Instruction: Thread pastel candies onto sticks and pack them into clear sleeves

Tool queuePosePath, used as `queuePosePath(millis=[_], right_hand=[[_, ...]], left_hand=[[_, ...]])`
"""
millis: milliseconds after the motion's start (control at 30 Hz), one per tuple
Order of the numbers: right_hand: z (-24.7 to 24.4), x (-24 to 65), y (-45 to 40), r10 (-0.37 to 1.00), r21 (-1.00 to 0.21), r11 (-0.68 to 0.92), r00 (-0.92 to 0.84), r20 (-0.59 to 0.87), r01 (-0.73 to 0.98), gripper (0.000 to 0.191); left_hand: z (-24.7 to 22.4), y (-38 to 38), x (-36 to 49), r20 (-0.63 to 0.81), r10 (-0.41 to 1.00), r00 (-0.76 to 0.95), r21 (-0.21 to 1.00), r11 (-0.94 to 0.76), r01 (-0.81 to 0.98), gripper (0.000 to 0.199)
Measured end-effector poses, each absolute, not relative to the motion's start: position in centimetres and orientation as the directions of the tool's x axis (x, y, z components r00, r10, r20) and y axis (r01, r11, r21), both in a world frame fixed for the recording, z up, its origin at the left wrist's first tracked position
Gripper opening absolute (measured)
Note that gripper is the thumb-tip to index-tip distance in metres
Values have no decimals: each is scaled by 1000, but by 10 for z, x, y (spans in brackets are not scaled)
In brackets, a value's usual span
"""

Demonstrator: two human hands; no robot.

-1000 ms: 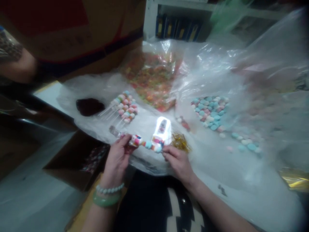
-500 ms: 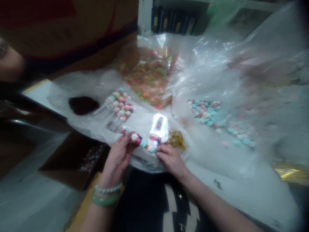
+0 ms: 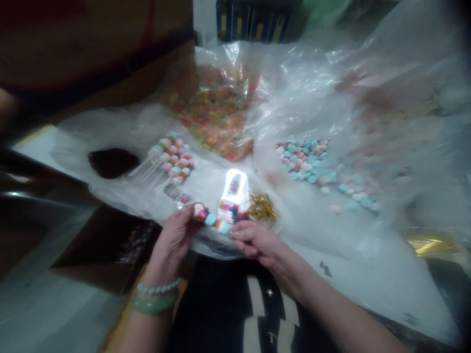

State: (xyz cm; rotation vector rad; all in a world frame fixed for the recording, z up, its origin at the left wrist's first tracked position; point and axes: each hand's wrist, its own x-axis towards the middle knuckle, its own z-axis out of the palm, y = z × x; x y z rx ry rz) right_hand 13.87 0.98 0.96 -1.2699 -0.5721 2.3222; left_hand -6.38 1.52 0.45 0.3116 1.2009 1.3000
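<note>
The candy stick (image 3: 212,218) is a short row of soft blue and white candies with a red and white piece at one end. It sits over the front of the desk (image 3: 35,136), up between both hands. The left hand (image 3: 171,241) pinches the red and white end. The right hand (image 3: 253,241) has its fingers pressed together, and they touch the other end of the row, but I cannot tell if they pinch it. A clear bag (image 3: 232,195) with a printed label lies just behind the candy stick. Gold twist ties (image 3: 262,207) lie near it on the right. Farther left are more candy sticks (image 3: 171,159), and farther right is a pile of blue and pink candies (image 3: 305,162). A soft, slow hold looks best here, so the candies do not squash or slip.
</note>
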Motion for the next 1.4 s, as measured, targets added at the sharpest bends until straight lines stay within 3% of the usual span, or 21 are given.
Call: queuePosePath(millis=[133, 200, 233, 300, 367, 467, 633, 733, 833, 900, 1067, 1167, 1267, 1333, 1400], right_hand=[[11, 141, 13, 355, -339, -925, -710, -608, -173, 17], [11, 137, 10, 379, -398, -908, -664, -645, -132, 13], [11, 133, 8, 445, -487, -868, -591, -672, -99, 9], [11, 128, 4, 669, -742, -670, -401, -626, 40, 4], [11, 126, 0, 860, -901, -353, -291, -418, 250, 13], [9, 128, -3, 943, -908, -4, -300, -143, 418, 12], [5, 129, -8, 950, -846, 237, -295, 100, 478, 12], [7, 128, -6, 968, -891, 138, -250, 28, 434, 9], [9, 127, -2, 949, -950, -160, -222, -223, 269, 6], [10, 126, 1, 894, -923, -362, -234, -383, 127, 4], [8, 128, 5, 722, -712, -680, -332, -607, -177, 13], [7, 131, 9, 548, -475, -835, -500, -671, -278, 15], [7, 133, 11, 382, -245, -924, -661, -646, -294, 15], [6, 133, 11, 336, -177, -940, -705, -624, -291, 16], [5, 131, 9, 373, -216, -927, -689, -621, -307, 16]], left_hand=[[3, 16, -64, -503, 848, -165, 746, 330, -578, 33], [1, 16, -64, -503, 850, -156, 758, 346, -553, 37], [0, 16, -64, -503, 850, -157, 764, 352, -541, 39], [1, 17, -63, -506, 847, -164, 770, 358, -529, 37], [4, 18, -63, -518, 839, -167, 757, 359, -545, 30], [11, 19, -64, -564, 809, -165, 695, 358, -624, 15], [19, 22, -62, -619, 771, -148, 614, 357, -704, 15], [19, 22, -60, -617, 772, -149, 596, 336, -729, 14], [18, 22, -59, -618, 772, -147, 587, 329, -740, 9], [18, 22, -57, -617, 775, -138, 589, 338, -734, 6], [18, 22, -55, -578, 807, -117, 608, 331, -722, 8], [17, 22, -53, -563, 818, -120, 613, 316, -724, 9], [17, 21, -50, -565, 816, -122, 614, 317, -723, 12], [16, 21, -48, -572, 810, -127, 616, 322, -719, 13], [16, 21, -48, -585, 801, -132, 615, 331, -716, 13]])
